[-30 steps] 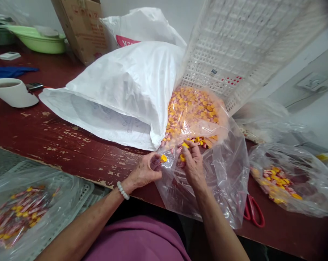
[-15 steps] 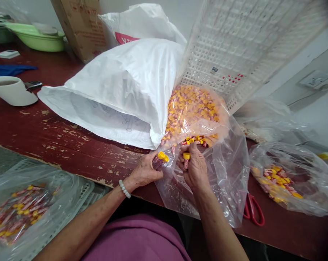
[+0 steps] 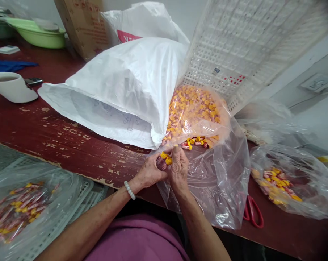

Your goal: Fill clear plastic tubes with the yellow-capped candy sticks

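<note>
Small clear tubes with yellow caps (image 3: pixel 164 160) and red-patterned contents are gripped in my left hand (image 3: pixel 149 172), which wears a bead bracelet. Right beside them, my right hand (image 3: pixel 178 168) is closed in a pinch. The yellow-capped tube it carried a moment before is mostly hidden by its fingers. Both hands are over the near edge of a large clear plastic bag (image 3: pixel 218 185). Behind them, a heap of the same tubes (image 3: pixel 193 105) lies in that bag, with several loose ones (image 3: pixel 198 141) at its opening.
A white sack (image 3: pixel 126 90) lies at the left on the worn red table (image 3: pixel 79 145). A white plastic basket (image 3: pixel 234 50) tilts behind the heap. Red-handled scissors (image 3: pixel 253 213) and another bag of tubes (image 3: pixel 280 181) are right; a mug (image 3: pixel 13 88) and a lower bag (image 3: pixel 22 206) are left.
My right hand has moved left, from the bag's opening to beside my left hand, and the tube in it has turned out of sight. My left hand keeps its tubes.
</note>
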### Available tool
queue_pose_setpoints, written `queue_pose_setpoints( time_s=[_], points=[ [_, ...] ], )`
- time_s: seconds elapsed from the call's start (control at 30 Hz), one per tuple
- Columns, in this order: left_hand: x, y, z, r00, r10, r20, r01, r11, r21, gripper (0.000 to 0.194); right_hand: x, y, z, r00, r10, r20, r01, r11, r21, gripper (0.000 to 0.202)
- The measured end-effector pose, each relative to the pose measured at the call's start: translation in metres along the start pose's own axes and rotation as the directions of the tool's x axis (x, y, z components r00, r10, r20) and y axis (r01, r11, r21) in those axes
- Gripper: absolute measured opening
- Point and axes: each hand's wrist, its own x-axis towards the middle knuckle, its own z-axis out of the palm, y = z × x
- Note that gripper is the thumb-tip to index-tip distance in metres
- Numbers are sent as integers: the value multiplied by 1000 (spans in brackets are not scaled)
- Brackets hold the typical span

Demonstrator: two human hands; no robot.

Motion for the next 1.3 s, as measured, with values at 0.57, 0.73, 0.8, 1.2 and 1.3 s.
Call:
queue_pose_setpoints(
  time_s=[0.57, 0.73, 0.8, 1.2, 1.3],
  points=[
    [-2, -1, -4, 979, -203, -32, 199, 975, -97, 28, -26, 13, -32, 842, -311, 441, 487, 789, -375, 45],
    [-5, -2, -16, 972, -226, -63, 223, 974, -39, 27, 10, 24, -51, 947, -196, 254, 274, 906, -321, 28],
    [-6, -2, -20, 972, -228, -62, 227, 973, -27, 26, 37, 40, -68, 968, -219, 125, 252, 816, -520, 23],
    [-1, -6, -16, 988, -145, -60, 148, 988, 47, 29, 48, 31, -90, 947, -245, 207, 320, 769, -553, 24],
    [1, -5, -12, 997, -68, -22, 70, 992, 107, 36, 16, -12, -70, 867, -331, 373, 472, 786, -399, 22]
  ],
)
